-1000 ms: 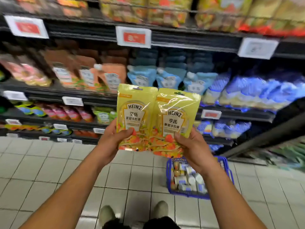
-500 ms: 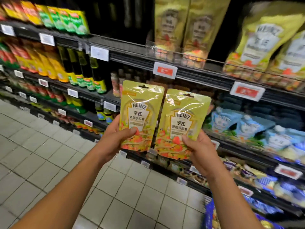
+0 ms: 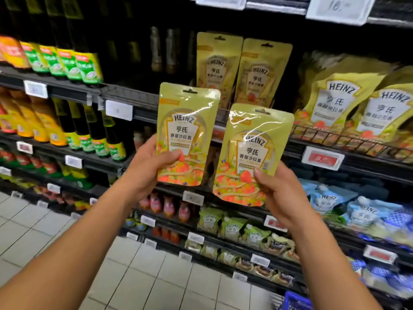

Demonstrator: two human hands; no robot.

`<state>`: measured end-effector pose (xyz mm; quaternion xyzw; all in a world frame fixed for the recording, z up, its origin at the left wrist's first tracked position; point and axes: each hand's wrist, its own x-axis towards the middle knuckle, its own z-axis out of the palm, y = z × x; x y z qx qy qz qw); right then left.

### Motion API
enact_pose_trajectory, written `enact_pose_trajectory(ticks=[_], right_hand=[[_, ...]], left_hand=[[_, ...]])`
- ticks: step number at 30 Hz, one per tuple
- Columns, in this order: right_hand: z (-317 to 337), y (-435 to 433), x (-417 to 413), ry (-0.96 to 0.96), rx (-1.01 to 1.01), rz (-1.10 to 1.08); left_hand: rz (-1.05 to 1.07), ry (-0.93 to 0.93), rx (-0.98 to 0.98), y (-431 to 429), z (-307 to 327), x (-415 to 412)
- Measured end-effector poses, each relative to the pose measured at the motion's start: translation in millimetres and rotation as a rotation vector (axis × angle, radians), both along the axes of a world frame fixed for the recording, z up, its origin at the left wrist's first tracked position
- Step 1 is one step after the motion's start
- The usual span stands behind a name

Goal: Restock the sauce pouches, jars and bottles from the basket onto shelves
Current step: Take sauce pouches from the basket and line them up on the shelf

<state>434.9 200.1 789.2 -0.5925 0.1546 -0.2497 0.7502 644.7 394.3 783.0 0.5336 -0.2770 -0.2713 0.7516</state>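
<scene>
Gripping one glossy yellow-green Heinz sauce pouch [image 3: 187, 135] in the left hand [image 3: 147, 173], its twin [image 3: 250, 157] in the right hand [image 3: 279, 195], fingers clamped on each; neither is shelved yet, matching hung pouches [image 3: 220, 68] just behind.

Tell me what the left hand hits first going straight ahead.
Probably the shelf pouches behind its own pouch; the left hand points that way. The shelf edge could catch first; depth unclear.
</scene>
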Motion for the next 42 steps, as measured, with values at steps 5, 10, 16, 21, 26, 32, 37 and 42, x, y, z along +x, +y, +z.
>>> enact_pose_trajectory(ticks=[5, 10, 16, 21, 26, 32, 37, 42], right_hand=[[41, -49, 21, -0.074, -0.048, -0.040], [83, -87, 48, -0.104, -0.131, -0.058], [114, -107, 79, -0.041, -0.161, -0.075], [128, -113, 107, -0.021, -0.148, -0.230], [131, -121, 128, 0.033, -0.201, -0.396], [119, -121, 143, 0.134, -0.387, -0.555], [110, -117, 148, 0.243, -0.447, -0.665], [106, -119, 149, 0.364, -0.542, -0.692]], left_hand=[[0.021, -0.063, -0.028, -55, 52, 25], [0.095, -0.137, -0.036, -99, 101, 54], [0.094, -0.188, 0.079, -133, 133, 89], [0.080, -0.256, 0.120, -152, 137, 120], [0.078, -0.437, 0.257, -161, 133, 147], [0.085, -0.558, 0.431, -165, 128, 160], [0.098, -0.634, 0.436, -168, 119, 161], [0.090, -0.730, 0.467, -169, 107, 160]])
